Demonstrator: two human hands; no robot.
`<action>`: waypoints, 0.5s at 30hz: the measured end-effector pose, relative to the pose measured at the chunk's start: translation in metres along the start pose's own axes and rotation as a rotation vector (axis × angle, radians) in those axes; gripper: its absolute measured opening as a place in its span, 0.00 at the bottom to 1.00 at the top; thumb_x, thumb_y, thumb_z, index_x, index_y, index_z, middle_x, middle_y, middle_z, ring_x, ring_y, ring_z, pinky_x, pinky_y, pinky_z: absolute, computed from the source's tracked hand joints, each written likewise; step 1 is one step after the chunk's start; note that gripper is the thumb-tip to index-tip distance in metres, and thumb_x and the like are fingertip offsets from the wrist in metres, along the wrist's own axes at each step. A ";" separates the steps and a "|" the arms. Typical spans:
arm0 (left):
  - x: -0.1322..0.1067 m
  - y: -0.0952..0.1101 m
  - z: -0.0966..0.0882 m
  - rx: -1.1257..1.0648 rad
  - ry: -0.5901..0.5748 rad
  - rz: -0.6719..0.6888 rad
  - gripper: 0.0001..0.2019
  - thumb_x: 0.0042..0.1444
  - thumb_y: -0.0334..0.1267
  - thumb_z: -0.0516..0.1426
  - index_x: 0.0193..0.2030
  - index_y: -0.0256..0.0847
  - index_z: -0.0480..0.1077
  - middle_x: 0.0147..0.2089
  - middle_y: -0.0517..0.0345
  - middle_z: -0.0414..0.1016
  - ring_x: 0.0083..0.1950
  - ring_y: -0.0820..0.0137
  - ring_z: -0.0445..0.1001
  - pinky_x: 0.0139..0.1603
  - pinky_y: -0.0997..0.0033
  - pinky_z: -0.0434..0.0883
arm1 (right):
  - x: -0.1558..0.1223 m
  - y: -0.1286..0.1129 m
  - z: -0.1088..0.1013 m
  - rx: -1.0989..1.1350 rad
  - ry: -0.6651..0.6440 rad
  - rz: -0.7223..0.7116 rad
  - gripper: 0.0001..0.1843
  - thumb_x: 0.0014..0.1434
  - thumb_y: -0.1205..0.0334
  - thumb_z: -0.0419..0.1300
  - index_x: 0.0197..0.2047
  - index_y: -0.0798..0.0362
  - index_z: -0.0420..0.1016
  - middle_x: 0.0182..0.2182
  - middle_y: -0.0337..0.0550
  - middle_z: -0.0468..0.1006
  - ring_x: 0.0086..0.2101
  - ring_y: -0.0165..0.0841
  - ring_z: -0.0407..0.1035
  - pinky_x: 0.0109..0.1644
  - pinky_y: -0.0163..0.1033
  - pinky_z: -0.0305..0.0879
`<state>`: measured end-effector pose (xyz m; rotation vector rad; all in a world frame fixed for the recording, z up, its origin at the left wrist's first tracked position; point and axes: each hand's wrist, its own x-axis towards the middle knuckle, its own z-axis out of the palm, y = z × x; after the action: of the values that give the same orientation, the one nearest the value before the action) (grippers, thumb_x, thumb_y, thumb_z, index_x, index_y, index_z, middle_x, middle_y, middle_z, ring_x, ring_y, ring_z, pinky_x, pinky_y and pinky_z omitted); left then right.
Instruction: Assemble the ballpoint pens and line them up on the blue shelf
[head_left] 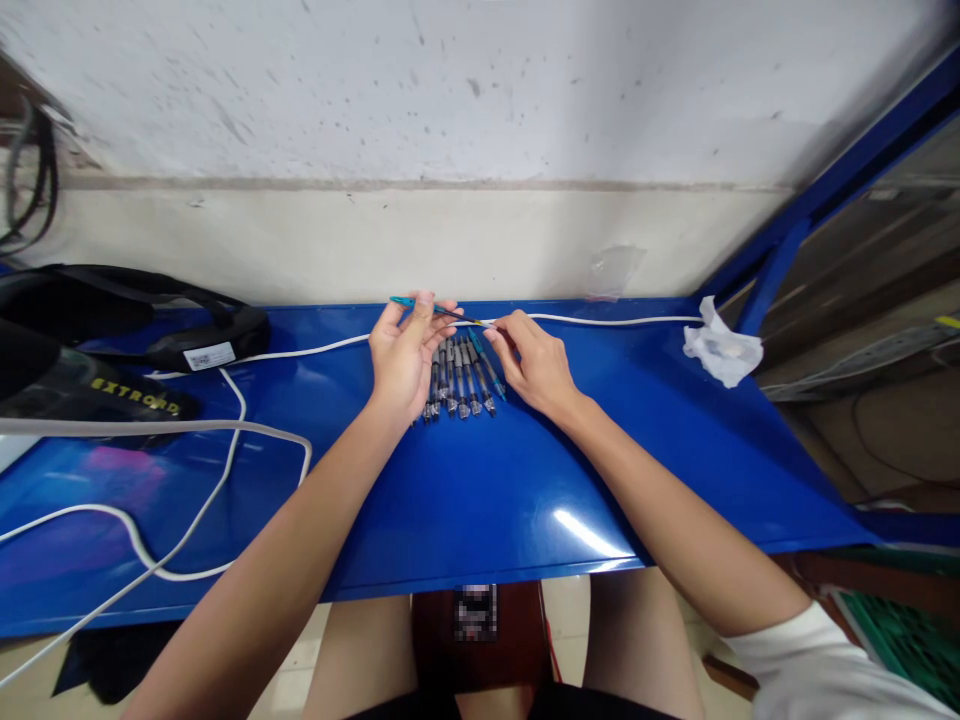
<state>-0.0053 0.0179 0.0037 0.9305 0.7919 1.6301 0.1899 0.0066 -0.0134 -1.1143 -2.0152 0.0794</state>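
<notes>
Hands meet mid-frame: left hand and right hand each pinch one teal pen (above the pen row).

Soft, even light fills the spot, the glossy blue table throws back a white streak of glare near its front edge, the pen at centre looks crisp, and the wide lens bows and blurs the far left and right edges.
</notes>
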 end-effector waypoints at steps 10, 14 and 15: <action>-0.014 0.000 0.013 0.098 -0.156 -0.013 0.16 0.63 0.49 0.73 0.49 0.41 0.80 0.46 0.49 0.89 0.48 0.63 0.89 0.50 0.67 0.83 | -0.003 -0.002 0.003 0.173 -0.041 -0.007 0.13 0.81 0.49 0.55 0.56 0.48 0.69 0.47 0.47 0.82 0.42 0.38 0.77 0.43 0.41 0.69; -0.017 -0.002 0.014 0.156 -0.177 0.009 0.14 0.64 0.47 0.72 0.49 0.40 0.82 0.48 0.47 0.89 0.53 0.61 0.89 0.53 0.66 0.82 | -0.004 0.002 0.008 0.228 -0.018 0.037 0.12 0.80 0.48 0.56 0.50 0.47 0.65 0.41 0.43 0.79 0.35 0.35 0.73 0.39 0.40 0.66; -0.017 -0.002 0.014 0.165 -0.179 0.015 0.14 0.65 0.47 0.72 0.49 0.41 0.82 0.48 0.47 0.89 0.54 0.60 0.88 0.53 0.66 0.82 | -0.004 0.003 0.008 0.218 -0.018 0.035 0.12 0.80 0.48 0.56 0.49 0.47 0.64 0.40 0.43 0.79 0.34 0.35 0.72 0.38 0.40 0.66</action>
<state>0.0102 0.0022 0.0057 1.1843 0.8052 1.4860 0.1877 0.0074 -0.0223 -1.0124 -1.9503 0.3209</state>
